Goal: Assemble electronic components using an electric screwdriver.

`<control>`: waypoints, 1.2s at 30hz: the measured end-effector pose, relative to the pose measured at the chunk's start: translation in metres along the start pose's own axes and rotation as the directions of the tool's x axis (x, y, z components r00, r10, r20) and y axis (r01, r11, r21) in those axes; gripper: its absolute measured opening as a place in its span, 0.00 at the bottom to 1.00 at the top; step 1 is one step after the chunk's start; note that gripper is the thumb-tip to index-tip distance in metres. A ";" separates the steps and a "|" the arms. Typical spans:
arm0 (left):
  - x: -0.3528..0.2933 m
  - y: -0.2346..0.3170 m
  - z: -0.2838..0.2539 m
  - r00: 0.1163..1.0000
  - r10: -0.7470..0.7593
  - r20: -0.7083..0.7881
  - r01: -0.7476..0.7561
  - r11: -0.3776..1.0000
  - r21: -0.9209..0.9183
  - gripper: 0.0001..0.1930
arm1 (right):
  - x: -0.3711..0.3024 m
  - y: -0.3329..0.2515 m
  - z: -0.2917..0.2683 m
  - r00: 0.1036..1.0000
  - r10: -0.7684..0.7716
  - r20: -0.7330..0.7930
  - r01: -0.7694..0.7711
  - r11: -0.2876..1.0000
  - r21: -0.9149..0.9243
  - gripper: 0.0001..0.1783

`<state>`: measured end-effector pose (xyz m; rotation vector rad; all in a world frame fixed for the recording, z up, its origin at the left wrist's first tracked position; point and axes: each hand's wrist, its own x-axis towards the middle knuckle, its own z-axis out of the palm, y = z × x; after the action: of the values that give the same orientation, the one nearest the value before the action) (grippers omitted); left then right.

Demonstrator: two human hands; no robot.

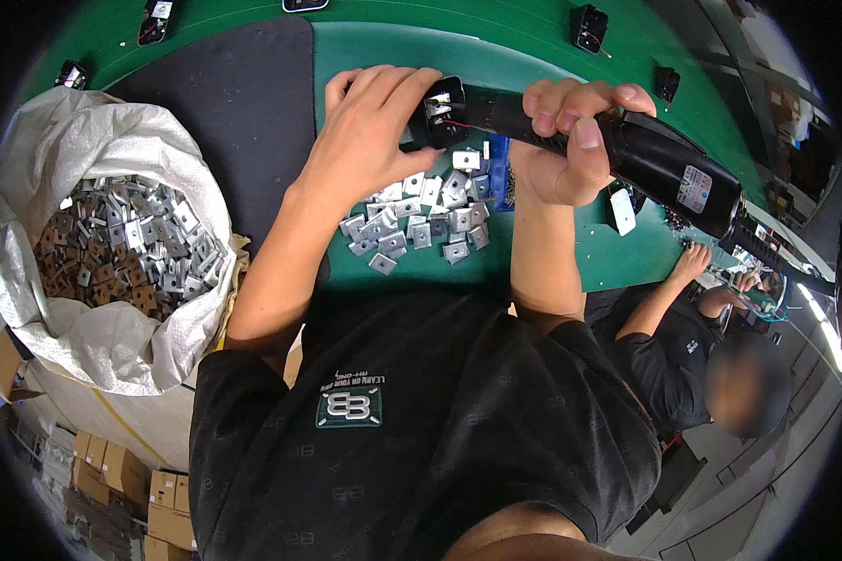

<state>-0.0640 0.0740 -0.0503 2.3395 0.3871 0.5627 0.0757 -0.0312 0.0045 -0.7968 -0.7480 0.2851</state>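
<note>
My left hand [370, 131] is closed on the side of a small black plastic housing [446, 134], fingers over its far edge and thumb at the near edge. Inside the housing are a bright metal piece and a thin red wire. My right hand [571, 140] wraps round a black electric screwdriver [660, 159], held nearly level. Its front end reaches into the housing; the exact contact of the tip is hard to make out. Just nearer than the housing lies a loose pile of small square metal plates [421, 217], each with a hole.
A white woven sack [28, 187] full of similar plates stands at left, beside a black mat [253, 112]. A blue tray [500, 168] of small screws sits under my right wrist. Other housings [589, 28] lie on the green surface beyond. A co-worker's arm [660, 299] is at right.
</note>
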 end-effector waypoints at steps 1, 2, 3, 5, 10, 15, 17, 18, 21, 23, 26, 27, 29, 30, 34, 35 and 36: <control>0.000 0.000 0.000 1.000 -0.001 0.001 0.001 1.000 0.000 0.38 | 0.000 0.000 0.000 1.000 0.000 0.001 0.000 1.000 0.003 0.27; 0.000 0.000 -0.001 1.000 -0.002 0.002 0.002 1.000 0.005 0.38 | 0.000 0.000 0.000 1.000 0.002 0.000 -0.002 1.000 0.003 0.27; 0.000 0.000 -0.001 1.000 -0.001 0.003 0.001 1.000 0.011 0.38 | 0.000 0.001 -0.001 1.000 -0.007 0.006 0.007 1.000 0.005 0.27; 0.000 0.000 -0.001 1.000 0.001 0.006 -0.001 1.000 0.009 0.38 | 0.001 0.001 -0.003 1.000 -0.015 0.010 0.015 1.000 0.005 0.27; 0.000 -0.002 -0.001 1.000 0.006 0.005 -0.006 1.000 0.010 0.38 | 0.001 0.002 -0.005 0.992 0.005 0.128 0.008 0.995 -0.103 0.24; 0.004 -0.002 -0.001 1.000 0.017 -0.008 -0.017 1.000 0.004 0.38 | 0.003 0.005 -0.004 0.985 0.027 0.171 -0.026 1.000 -0.010 0.20; 0.004 -0.002 0.000 1.000 0.019 -0.011 -0.019 1.000 -0.001 0.37 | 0.004 0.005 -0.004 0.985 0.001 0.170 -0.008 0.999 0.036 0.21; 0.004 -0.003 0.000 1.000 0.023 -0.012 -0.023 1.000 -0.001 0.37 | 0.004 0.006 -0.004 0.983 0.008 0.184 -0.011 1.000 0.019 0.21; 0.004 -0.005 0.001 1.000 0.028 -0.015 -0.027 1.000 0.009 0.37 | 0.004 0.010 -0.007 0.975 0.014 0.220 -0.019 1.000 0.021 0.21; 0.004 -0.003 0.002 0.999 0.034 -0.026 -0.034 0.999 0.007 0.37 | 0.003 0.009 -0.008 0.976 0.025 0.214 -0.038 0.998 0.057 0.21; 0.003 -0.002 -0.002 0.999 0.032 -0.020 -0.032 0.999 0.011 0.37 | 0.001 0.011 -0.006 0.982 -0.001 0.187 -0.012 0.998 0.066 0.22; 0.002 -0.002 -0.004 1.000 0.022 0.001 -0.022 1.000 0.012 0.37 | 0.002 0.010 -0.004 0.983 -0.016 0.183 0.002 0.997 0.075 0.22; -0.004 0.001 -0.005 0.999 0.044 0.021 -0.045 0.997 0.055 0.37 | 0.004 0.002 0.001 0.985 -0.001 0.172 -0.011 0.998 0.068 0.24; -0.003 0.002 -0.008 0.997 0.056 0.043 -0.060 0.994 0.086 0.38 | 0.008 -0.008 0.002 0.989 -0.007 0.151 -0.009 0.995 0.103 0.26; 0.005 0.045 -0.040 0.975 0.157 0.157 -0.184 0.966 0.179 0.44 | 0.034 -0.070 0.002 0.980 0.170 0.103 -0.163 0.984 -0.073 0.28; 0.010 0.055 -0.047 0.946 0.265 0.185 -0.284 0.955 0.086 0.43 | 0.039 -0.081 -0.006 0.962 0.260 0.077 -0.250 0.960 -0.124 0.28; 0.017 0.067 -0.050 0.903 0.378 0.202 -0.382 0.924 -0.019 0.42 | 0.044 -0.090 -0.015 0.938 0.344 0.044 -0.332 0.927 -0.176 0.27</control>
<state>-0.0664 0.0608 0.0343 2.4783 -0.1671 0.4923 0.1135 -0.0788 0.0856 -1.0815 -0.7073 0.5712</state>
